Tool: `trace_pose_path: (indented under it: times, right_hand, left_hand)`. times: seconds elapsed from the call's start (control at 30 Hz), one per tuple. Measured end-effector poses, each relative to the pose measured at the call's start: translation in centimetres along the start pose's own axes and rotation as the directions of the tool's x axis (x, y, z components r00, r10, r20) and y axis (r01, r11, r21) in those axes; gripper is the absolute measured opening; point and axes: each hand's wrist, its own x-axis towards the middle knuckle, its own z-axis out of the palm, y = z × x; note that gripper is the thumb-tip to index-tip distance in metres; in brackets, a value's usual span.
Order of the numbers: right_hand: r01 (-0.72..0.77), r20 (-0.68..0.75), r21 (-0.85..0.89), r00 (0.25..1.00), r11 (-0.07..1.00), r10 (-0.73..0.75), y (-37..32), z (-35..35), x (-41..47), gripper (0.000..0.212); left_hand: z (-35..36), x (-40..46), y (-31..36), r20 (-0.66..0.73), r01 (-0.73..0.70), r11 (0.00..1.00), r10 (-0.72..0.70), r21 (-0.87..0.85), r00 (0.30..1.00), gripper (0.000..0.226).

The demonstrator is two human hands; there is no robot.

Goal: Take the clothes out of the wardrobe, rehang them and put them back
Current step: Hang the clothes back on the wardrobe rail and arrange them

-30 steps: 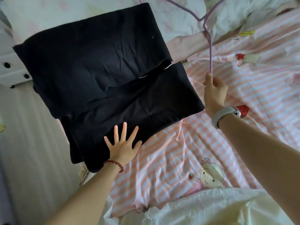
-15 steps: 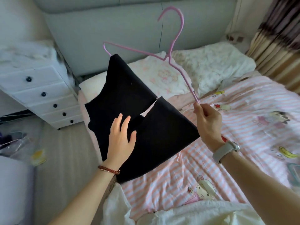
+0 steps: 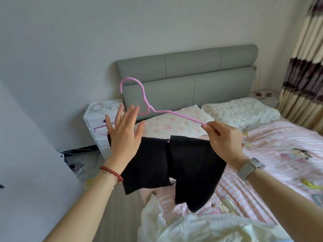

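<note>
Hanging over the lower bar of a pink hanger [image 3: 172,112], a black garment [image 3: 183,165] is held in the air above the near corner of the bed [image 3: 279,154], in front of the person. It is draped in two dark panels that fall on either side of a narrow gap, where a bit of the pink bar shows. The cloth is judged to be soft, limp and light, and likely to slide along the thin, smooth wire if the hanger is tipped; the hanger itself is judged stiff but slight. The best hold is thought to be the hanger, at its shoulder or neck, not the fabric.

The right hand [image 3: 225,138] is closed in a pinch on the right end of the hanger. The left hand [image 3: 122,133] is open, its fingers spread and held flat in front of the left end of the hanger; whether it touches the cloth cannot be told.

Counted: one hanger, one black garment, two hands. A bead bracelet [image 3: 111,172] is worn on the left wrist, a watch [image 3: 250,167] on the right. Farther off, two pillows [image 3: 241,111] lie against one grey headboard [image 3: 192,74], with one white drawer unit [image 3: 99,117] beside it.
</note>
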Motion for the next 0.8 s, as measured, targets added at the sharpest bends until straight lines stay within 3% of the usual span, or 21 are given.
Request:
trace_pose_path:
  times: [0.1,0.27,0.37,0.53,0.67,0.8]
  right_hand:
    - [0.107,-0.037,-0.052,0.993,0.993,-0.109,-2.0,-3.1,-1.0,0.025]
    - [0.133,-0.026,-0.045,0.991,0.990,-0.134,-4.3,-5.7,-2.7,0.030]
    - [0.116,0.027,0.037,0.993,0.993,-0.117,-7.0,-5.6,-4.1,0.021]
    - [0.173,0.151,0.230,0.966,0.958,-0.211,-12.5,-4.4,-6.6,0.034]
    - [0.204,0.221,0.342,0.931,0.917,-0.290,-17.9,-2.3,-9.0,0.025]
    - [0.214,0.322,0.462,0.864,0.861,-0.388,-23.7,-0.5,-11.7,0.040]
  left_hand:
    - [-4.6,-2.8,1.6,-0.025,-0.005,0.983,0.000,-0.184,1.000,0.020]
    - [-11.1,-8.4,4.7,-0.078,-0.029,0.969,0.010,-0.246,0.997,0.030]
    - [-14.5,-10.9,5.2,-0.045,0.118,0.950,-0.136,-0.290,0.990,0.025]
    - [-20.4,-16.2,3.5,-0.023,0.336,0.894,-0.358,-0.295,0.933,0.014]
    - [-25.7,-20.5,1.6,-0.026,0.457,0.846,-0.482,-0.276,0.876,0.014]
    - [-30.8,-25.4,-0.1,-0.070,0.569,0.797,-0.591,-0.201,0.803,0.017]
